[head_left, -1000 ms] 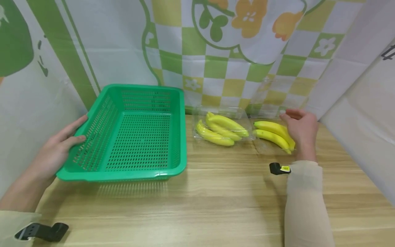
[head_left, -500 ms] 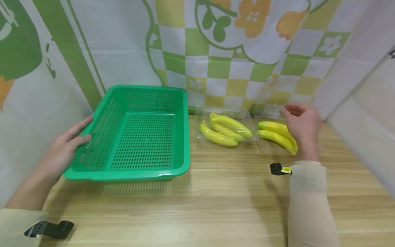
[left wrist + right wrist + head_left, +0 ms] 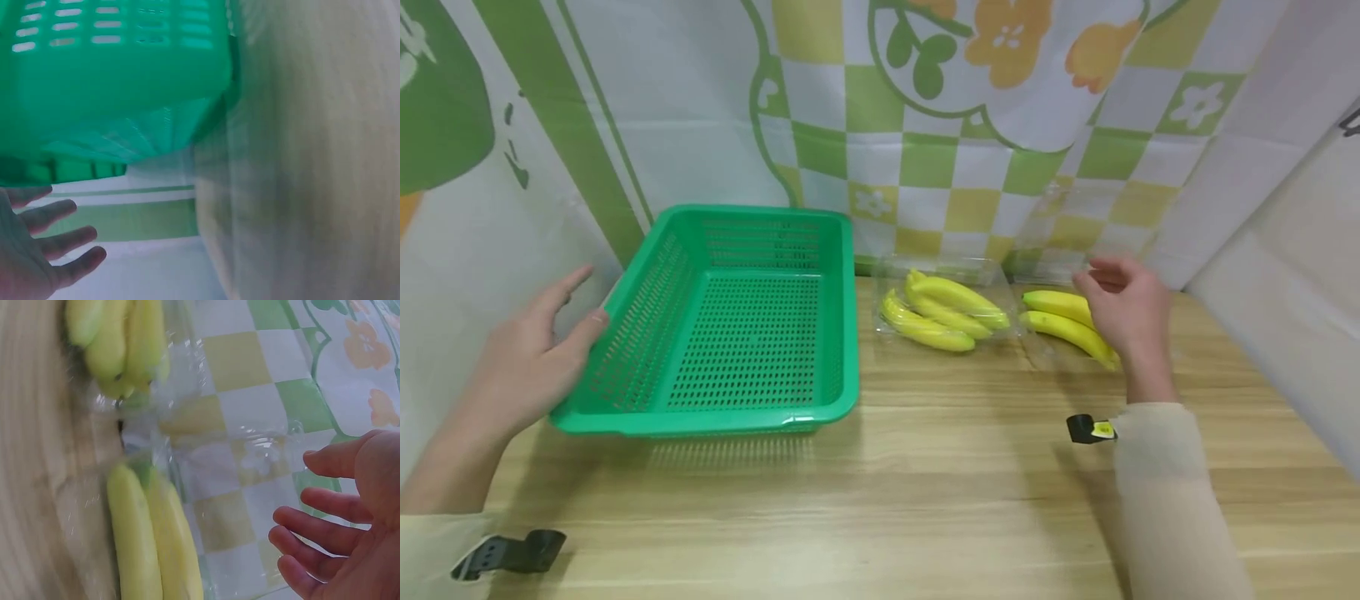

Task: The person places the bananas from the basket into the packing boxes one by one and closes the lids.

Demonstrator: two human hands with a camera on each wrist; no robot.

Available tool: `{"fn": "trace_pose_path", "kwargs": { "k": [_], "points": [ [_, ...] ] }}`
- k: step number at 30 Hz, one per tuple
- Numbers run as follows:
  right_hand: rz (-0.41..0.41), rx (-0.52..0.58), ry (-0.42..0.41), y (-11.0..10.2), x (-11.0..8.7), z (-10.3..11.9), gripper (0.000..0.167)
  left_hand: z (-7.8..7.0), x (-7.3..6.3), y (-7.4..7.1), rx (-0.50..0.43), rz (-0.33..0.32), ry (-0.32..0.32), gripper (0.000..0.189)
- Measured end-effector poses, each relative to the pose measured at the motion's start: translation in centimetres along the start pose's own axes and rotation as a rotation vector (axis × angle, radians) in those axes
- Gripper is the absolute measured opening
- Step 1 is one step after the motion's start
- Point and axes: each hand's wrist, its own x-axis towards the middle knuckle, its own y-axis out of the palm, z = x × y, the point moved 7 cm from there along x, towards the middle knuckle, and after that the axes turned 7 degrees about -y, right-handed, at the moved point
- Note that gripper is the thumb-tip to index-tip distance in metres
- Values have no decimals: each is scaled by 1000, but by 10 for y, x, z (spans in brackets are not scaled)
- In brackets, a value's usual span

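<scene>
A green plastic basket [image 3: 752,422] with slotted sides stands on the left of the table. Beside its left rim is my left hand [image 3: 523,358], fingers spread; the left wrist view shows its fingers [image 3: 65,242] extended by the basket's outer side. Two yellow bananas [image 3: 1067,329] lie in a clear plastic box on the right, its transparent lid [image 3: 1075,229] raised against the curtain. Over the right end of these bananas hovers my right hand [image 3: 1133,312], fingers loosely bent around nothing; it partly hides them. In the right wrist view its fingers [image 3: 322,528] are apart from the bananas.
Between basket and right-hand box sits another clear box [image 3: 981,265] with bananas [image 3: 936,317] inside. A patterned curtain [image 3: 925,158] hangs along the back edge of the wooden table [image 3: 925,483]. White sheets [image 3: 1292,275] flank both sides.
My left hand has come off the basket's left rim, moving slightly left with fingers spreading. My right hand stays over the bananas on the right, nearly still.
</scene>
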Motion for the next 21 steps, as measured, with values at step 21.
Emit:
{"fn": "trace_pose_path", "kwargs": {
  "k": [21],
  "points": [
    [115,-47,-27,-19,-1,-21,89,-126,12,17,-130,250,-20,79]
  ]
}}
